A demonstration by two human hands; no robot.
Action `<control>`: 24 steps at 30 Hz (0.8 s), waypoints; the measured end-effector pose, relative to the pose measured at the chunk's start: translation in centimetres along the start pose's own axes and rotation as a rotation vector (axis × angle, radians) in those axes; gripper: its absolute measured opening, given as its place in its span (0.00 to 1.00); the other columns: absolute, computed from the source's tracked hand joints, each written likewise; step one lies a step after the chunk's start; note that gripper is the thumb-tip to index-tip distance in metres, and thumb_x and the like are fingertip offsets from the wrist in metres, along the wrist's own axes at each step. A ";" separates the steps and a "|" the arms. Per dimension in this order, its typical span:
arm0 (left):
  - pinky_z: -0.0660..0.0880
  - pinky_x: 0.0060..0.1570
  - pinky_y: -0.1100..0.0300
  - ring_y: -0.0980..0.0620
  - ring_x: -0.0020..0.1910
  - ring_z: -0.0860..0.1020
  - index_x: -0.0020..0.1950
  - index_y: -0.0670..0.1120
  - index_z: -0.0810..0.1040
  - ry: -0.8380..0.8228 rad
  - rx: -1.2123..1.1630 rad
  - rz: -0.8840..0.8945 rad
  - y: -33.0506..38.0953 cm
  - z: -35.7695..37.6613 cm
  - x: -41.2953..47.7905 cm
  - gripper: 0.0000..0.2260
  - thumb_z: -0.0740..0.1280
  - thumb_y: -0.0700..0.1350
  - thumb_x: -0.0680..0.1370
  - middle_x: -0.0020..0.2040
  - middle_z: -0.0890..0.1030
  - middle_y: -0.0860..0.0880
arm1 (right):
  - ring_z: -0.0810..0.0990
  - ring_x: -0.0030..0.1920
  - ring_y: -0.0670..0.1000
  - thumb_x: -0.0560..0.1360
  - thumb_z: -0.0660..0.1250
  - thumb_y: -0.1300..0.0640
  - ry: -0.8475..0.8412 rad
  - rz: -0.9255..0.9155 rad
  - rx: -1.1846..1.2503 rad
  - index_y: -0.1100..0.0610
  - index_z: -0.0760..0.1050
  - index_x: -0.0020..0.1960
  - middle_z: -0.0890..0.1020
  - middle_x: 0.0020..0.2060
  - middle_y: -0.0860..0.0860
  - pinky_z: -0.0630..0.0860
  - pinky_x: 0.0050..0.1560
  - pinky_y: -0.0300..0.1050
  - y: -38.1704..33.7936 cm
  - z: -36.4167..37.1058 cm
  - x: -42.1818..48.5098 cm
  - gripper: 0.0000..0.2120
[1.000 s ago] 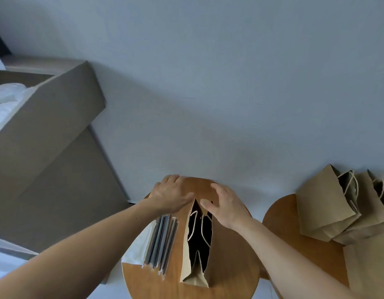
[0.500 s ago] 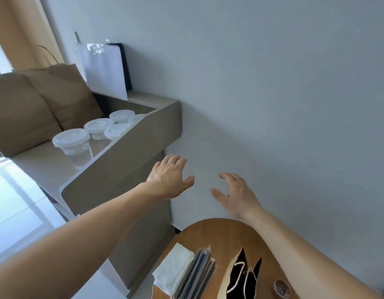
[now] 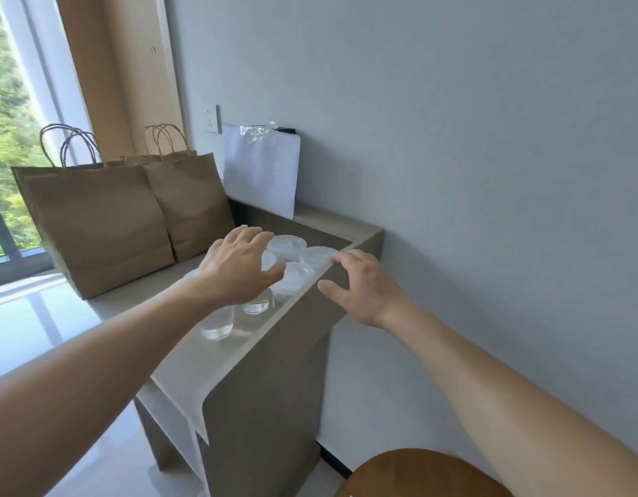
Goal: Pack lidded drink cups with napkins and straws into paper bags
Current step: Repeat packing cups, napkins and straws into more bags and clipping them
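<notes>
Several clear lidded drink cups (image 3: pixel 288 246) stand in a cluster on the grey shelf (image 3: pixel 188 356) by the wall. My left hand (image 3: pixel 238 269) hovers over the cluster with fingers spread, covering some of the cups; it holds nothing. My right hand (image 3: pixel 360 286) is open too, just right of the cups and above the shelf's raised side wall (image 3: pixel 296 328). Two large brown paper bags (image 3: pixel 98 224) with handles stand at the shelf's far end. The small table's open bag, napkins and straws are out of view.
A white sheet (image 3: pixel 262 168) leans against the wall behind the cups. The rim of the round wooden table (image 3: pixel 414 471) shows at the bottom. A window (image 3: pixel 9 130) is at the left, with glossy floor (image 3: pixel 27 317) below it.
My view has swung up and left, away from the small table with the open bag. Both hands left that bag and reached out to the cups on the shelf.
</notes>
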State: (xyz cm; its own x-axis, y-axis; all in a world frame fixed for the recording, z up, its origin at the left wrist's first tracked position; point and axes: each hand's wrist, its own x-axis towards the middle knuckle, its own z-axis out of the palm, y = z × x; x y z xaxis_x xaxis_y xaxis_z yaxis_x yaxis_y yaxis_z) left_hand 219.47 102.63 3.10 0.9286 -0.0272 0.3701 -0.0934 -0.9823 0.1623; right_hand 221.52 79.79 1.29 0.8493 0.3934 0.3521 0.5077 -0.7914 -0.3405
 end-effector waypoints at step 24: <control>0.59 0.72 0.50 0.50 0.77 0.57 0.76 0.51 0.64 -0.117 0.020 -0.284 -21.5 0.3 -1.8 0.28 0.59 0.62 0.79 0.77 0.64 0.52 | 0.67 0.70 0.55 0.63 0.74 0.34 -0.497 -0.149 -0.179 0.45 0.57 0.77 0.68 0.70 0.50 0.63 0.67 0.52 -14.7 13.4 14.1 0.48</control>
State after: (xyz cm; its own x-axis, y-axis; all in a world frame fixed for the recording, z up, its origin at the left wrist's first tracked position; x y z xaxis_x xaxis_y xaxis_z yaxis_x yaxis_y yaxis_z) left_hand 219.90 123.76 -1.39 0.9519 0.2287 0.2041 0.1816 -0.9572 0.2256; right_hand 227.92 103.26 -0.45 0.7584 0.6464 -0.0839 0.6318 -0.7606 -0.1492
